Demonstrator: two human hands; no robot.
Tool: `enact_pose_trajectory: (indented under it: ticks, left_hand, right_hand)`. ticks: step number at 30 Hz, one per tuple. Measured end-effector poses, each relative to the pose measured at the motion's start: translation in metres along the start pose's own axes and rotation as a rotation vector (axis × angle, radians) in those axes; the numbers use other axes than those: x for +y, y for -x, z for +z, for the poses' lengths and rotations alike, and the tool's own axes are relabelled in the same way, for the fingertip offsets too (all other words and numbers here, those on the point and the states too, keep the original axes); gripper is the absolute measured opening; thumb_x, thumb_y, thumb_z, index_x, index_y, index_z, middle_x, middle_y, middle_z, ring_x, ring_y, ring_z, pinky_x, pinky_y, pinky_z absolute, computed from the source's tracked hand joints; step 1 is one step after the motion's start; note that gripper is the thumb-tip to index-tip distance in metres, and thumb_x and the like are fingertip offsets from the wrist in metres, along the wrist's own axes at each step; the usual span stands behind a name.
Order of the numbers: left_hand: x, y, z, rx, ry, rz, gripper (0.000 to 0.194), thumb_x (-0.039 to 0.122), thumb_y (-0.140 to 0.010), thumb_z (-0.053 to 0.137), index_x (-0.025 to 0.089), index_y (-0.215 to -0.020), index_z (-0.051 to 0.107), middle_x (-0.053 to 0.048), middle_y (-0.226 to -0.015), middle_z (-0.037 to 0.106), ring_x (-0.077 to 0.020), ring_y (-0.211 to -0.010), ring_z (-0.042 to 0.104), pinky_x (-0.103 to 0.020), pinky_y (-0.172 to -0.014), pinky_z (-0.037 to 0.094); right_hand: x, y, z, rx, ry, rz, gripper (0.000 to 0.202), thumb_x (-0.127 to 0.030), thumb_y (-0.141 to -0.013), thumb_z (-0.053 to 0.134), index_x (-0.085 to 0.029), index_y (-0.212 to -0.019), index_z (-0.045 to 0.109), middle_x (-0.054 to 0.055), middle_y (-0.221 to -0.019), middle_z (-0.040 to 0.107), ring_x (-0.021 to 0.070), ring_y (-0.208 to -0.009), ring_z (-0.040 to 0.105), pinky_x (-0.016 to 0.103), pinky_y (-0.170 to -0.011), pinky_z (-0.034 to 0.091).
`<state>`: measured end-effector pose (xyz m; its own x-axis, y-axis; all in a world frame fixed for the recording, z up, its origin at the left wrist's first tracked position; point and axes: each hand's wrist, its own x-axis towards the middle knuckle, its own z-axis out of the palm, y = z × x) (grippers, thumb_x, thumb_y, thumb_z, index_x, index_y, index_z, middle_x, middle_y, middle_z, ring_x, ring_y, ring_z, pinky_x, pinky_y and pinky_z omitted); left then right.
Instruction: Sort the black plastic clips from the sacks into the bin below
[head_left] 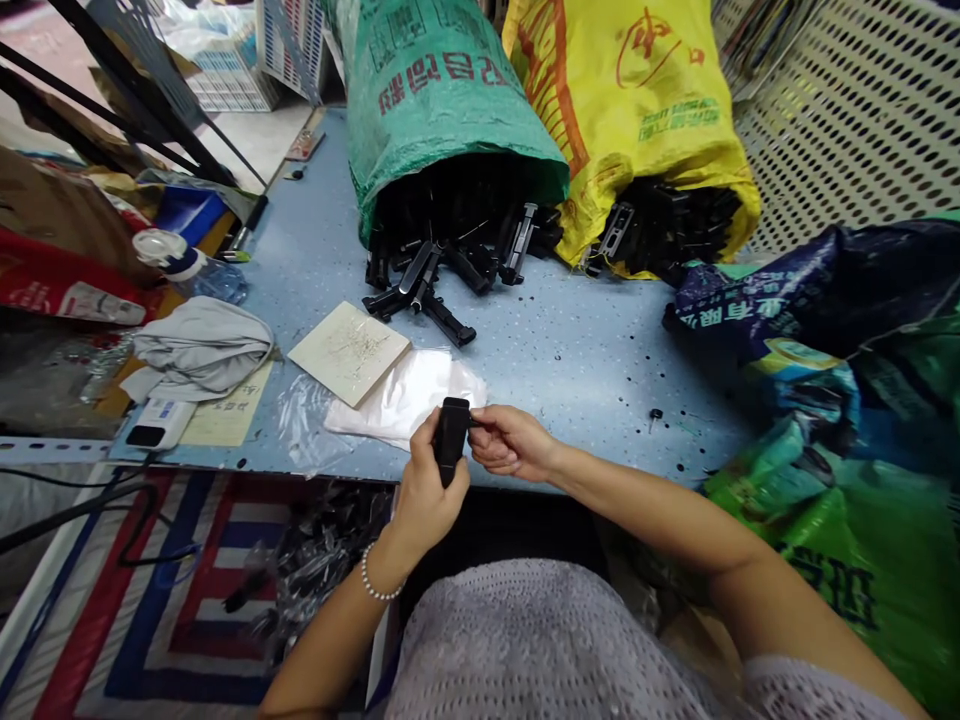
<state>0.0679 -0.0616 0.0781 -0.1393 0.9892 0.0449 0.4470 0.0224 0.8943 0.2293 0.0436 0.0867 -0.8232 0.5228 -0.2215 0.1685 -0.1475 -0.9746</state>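
Note:
My left hand (431, 495) is wrapped round a black oblong plastic part (453, 430), held upright at the table's front edge. Fingers of my right hand (514, 440) pinch together at the upper right side of that part; whatever sits between them is too small to make out. Just beyond lie a stack of clear plastic bags (442, 385) and a square cream board (350, 352) scattered with tiny thin pieces. Farther back, several loose black plastic parts (442, 315) spill from the mouth of a green woven sack (450, 110).
A yellow sack (637, 100) of similar black parts lies beside the green one. At left are a grey cloth (202, 345), a white device (161, 424) and a bottle (187, 262). Green and dark bags (862, 520) crowd the right side. Small black bits (655, 414) dot the blue table (600, 350).

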Motion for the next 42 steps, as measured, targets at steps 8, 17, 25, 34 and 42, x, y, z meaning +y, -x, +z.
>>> enact_pose_trajectory:
  ticks: [8, 17, 25, 34, 42]
  left_hand:
    - [0.015, -0.012, -0.017, -0.270, 0.490, -0.383, 0.058, 0.024, -0.084, 0.060, 0.026, -0.133, 0.028, -0.002, -0.100, 0.059, -0.0134, -0.068, 0.065, -0.033, -0.070, 0.055]
    - [-0.009, -0.012, 0.026, 0.052, 0.371, -0.238, 0.061, 0.041, -0.088, 0.062, 0.026, -0.136, 0.028, -0.010, -0.125, 0.055, -0.0201, -0.106, 0.062, -0.037, -0.092, 0.050]
    - [-0.037, -0.052, 0.033, 0.067, 0.028, -0.047, 0.047, 0.048, -0.098, 0.039, 0.018, -0.133, 0.050, -0.015, -0.135, 0.050, -0.0265, -0.127, 0.048, -0.046, -0.107, 0.039]
    - [-0.098, -0.086, -0.025, 0.082, -0.014, -0.176, 0.021, 0.034, -0.077, 0.069, 0.016, -0.067, 0.062, -0.001, -0.068, 0.056, -0.0144, -0.064, 0.051, -0.028, -0.065, 0.042]
    - [-0.091, -0.078, -0.045, 0.146, 0.019, -0.117, 0.012, 0.023, -0.079, 0.060, 0.016, -0.086, 0.067, -0.006, -0.086, 0.067, -0.0194, -0.082, 0.062, -0.034, -0.079, 0.050]
  right_hand:
    - [-0.015, 0.002, -0.025, 0.226, 1.106, -0.467, 0.040, -0.046, -0.100, 0.039, -0.018, -0.076, 0.055, 0.007, -0.074, 0.056, 0.0184, -0.070, 0.049, 0.032, -0.062, 0.040]
    - [0.027, -0.007, 0.002, 0.284, 0.056, -0.068, 0.045, -0.051, -0.100, 0.034, -0.017, -0.087, 0.060, 0.002, -0.072, 0.059, 0.0139, -0.063, 0.054, 0.029, -0.064, 0.047]
    - [0.054, 0.028, 0.001, 0.415, -0.245, 0.076, 0.057, -0.043, -0.082, 0.071, -0.018, -0.130, 0.053, 0.008, -0.106, 0.068, 0.0213, -0.090, 0.067, 0.039, -0.086, 0.051]
    - [0.036, 0.011, -0.015, 0.345, -0.692, 0.044, 0.036, -0.041, -0.085, 0.067, -0.018, -0.113, 0.062, 0.012, -0.114, 0.070, 0.0229, -0.091, 0.070, 0.043, -0.088, 0.055]
    - [0.036, -0.074, 0.016, 0.279, -0.765, 0.119, 0.034, -0.038, -0.077, 0.072, -0.017, -0.101, 0.060, 0.004, -0.084, 0.070, 0.0174, -0.073, 0.070, 0.027, -0.067, 0.056]
